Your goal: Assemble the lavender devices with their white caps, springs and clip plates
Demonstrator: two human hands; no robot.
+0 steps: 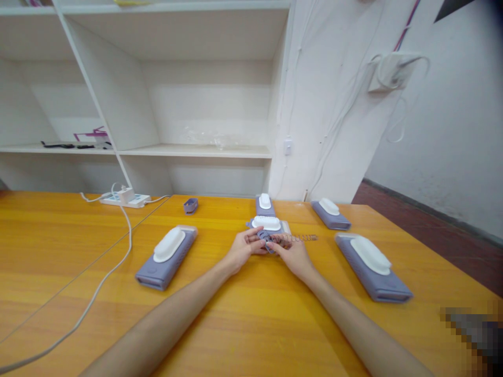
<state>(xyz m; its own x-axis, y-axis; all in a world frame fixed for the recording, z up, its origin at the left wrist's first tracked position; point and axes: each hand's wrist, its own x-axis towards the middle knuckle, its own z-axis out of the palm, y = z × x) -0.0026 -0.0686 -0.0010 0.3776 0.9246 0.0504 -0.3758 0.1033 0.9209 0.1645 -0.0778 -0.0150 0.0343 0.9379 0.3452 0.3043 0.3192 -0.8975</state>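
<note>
Both my hands meet at the middle of the orange wooden table [58,251]. My left hand [244,248] and my right hand [293,254] pinch a small purple part [268,242] between their fingertips. A thin metal spring [299,238] lies on the table, running right from the fingers; I cannot tell whether it is attached to the part. Just behind the hands sits a purple device with a white ribbed top [268,223].
Several purple devices with white tops lie around: left [167,256], right [371,267], far right [330,213], far middle [264,204]. A small purple cap [190,205] sits at the back. A white power strip [123,198] and its cable [98,285] cross the left side. White shelves stand behind.
</note>
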